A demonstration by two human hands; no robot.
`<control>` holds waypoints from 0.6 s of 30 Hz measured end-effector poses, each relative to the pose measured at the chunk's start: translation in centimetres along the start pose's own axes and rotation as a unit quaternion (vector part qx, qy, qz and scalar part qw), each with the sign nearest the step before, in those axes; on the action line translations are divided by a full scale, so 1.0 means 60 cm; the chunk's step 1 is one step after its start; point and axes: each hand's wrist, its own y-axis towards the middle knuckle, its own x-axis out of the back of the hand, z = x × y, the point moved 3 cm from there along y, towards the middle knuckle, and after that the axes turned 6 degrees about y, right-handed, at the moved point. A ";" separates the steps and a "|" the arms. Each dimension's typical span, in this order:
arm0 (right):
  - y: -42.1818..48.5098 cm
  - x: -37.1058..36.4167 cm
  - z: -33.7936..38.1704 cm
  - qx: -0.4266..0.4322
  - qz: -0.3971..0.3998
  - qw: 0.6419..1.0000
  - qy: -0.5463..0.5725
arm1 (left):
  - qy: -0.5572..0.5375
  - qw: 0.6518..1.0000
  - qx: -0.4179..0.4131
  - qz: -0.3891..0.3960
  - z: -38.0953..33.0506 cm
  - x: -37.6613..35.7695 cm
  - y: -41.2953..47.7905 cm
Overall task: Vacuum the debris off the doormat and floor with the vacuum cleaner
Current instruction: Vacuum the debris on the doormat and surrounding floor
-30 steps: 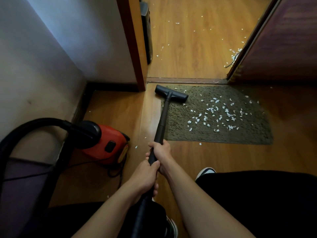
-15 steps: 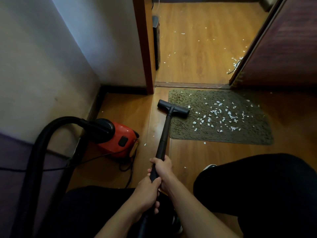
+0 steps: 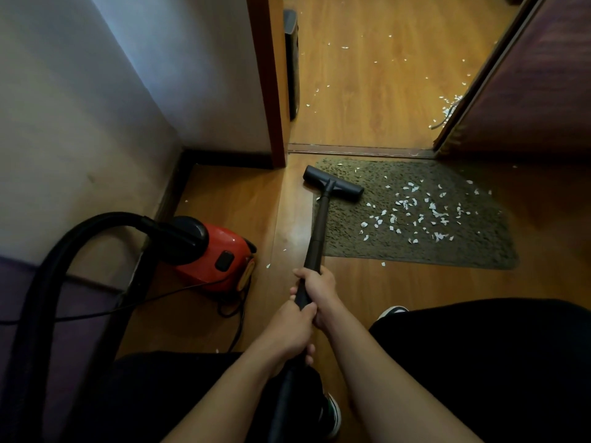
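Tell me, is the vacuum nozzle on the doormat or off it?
Partly on. The nozzle lies on the far left corner of the doormat; its left end overhangs the bare floor.

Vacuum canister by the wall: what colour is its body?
Red, with a black hose end; the vacuum canister shows only in the head view.

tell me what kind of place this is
Most likely a home's entrance hallway at a doorway: a dark green shaggy doormat lies against a brown threshold strip on a wood-look plank floor, and a small red canister vacuum cleaner sits by the white wall.
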 end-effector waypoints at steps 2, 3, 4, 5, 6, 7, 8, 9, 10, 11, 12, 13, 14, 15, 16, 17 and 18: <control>0.009 0.008 0.007 0.006 -0.010 1.000 0.006 | -0.003 1.000 0.003 0.012 -0.006 -0.008 0.008; 0.012 0.013 0.009 0.007 -0.014 1.000 0.008 | -0.005 1.000 0.002 0.017 -0.008 -0.011 0.010; 0.013 0.018 0.011 0.006 -0.018 1.000 0.008 | -0.004 1.000 0.000 0.022 -0.007 -0.013 0.012; 0.011 0.023 0.012 0.006 -0.019 1.000 0.009 | 0.000 1.000 -0.002 0.025 -0.006 -0.015 0.014; 0.008 0.027 0.012 0.006 -0.019 1.000 0.011 | 0.005 1.000 -0.003 0.028 -0.004 -0.017 0.014; 0.005 0.030 0.010 0.004 -0.018 1.000 0.014 | 0.009 1.000 -0.002 0.029 -0.001 -0.018 0.013; 0.000 0.031 0.006 0.002 -0.017 1.000 0.014 | 0.011 1.000 -0.002 0.029 0.003 -0.019 0.010; -0.008 0.031 0.002 0.000 -0.014 1.000 0.011 | 0.013 1.000 -0.001 0.029 0.008 -0.018 0.004; -0.015 0.029 -0.004 -0.001 -0.011 1.000 0.006 | 0.016 0.999 -0.001 0.027 0.014 -0.016 -0.003; -0.023 0.024 -0.010 -0.002 -0.006 1.000 0.001 | 0.020 1.000 -0.002 0.023 0.021 -0.014 -0.012; -0.031 0.019 -0.017 -0.004 0.001 1.000 -0.002 | 0.022 1.000 -0.003 0.016 0.029 -0.009 -0.021; -0.040 0.013 -0.024 -0.007 0.009 1.000 -0.004 | 0.022 1.000 -0.004 0.006 0.036 -0.004 -0.030; -0.048 0.006 -0.029 -0.008 0.015 1.000 -0.007 | 0.022 1.000 -0.003 -0.005 0.043 0.001 -0.038; -0.056 0.000 -0.036 -0.010 0.022 1.000 -0.011 | 0.020 1.000 -0.002 -0.014 0.050 0.006 -0.046; -0.063 -0.007 -0.043 -0.013 0.027 0.999 -0.014 | 0.019 1.000 -0.001 -0.018 0.058 0.011 -0.053; -0.070 -0.013 -0.050 -0.017 0.032 0.999 -0.016 | 0.015 1.000 0.000 -0.020 0.064 0.015 -0.060; -0.075 -0.018 -0.059 -0.021 0.035 0.999 -0.018 | 0.012 1.000 0.001 -0.021 0.071 0.019 -0.067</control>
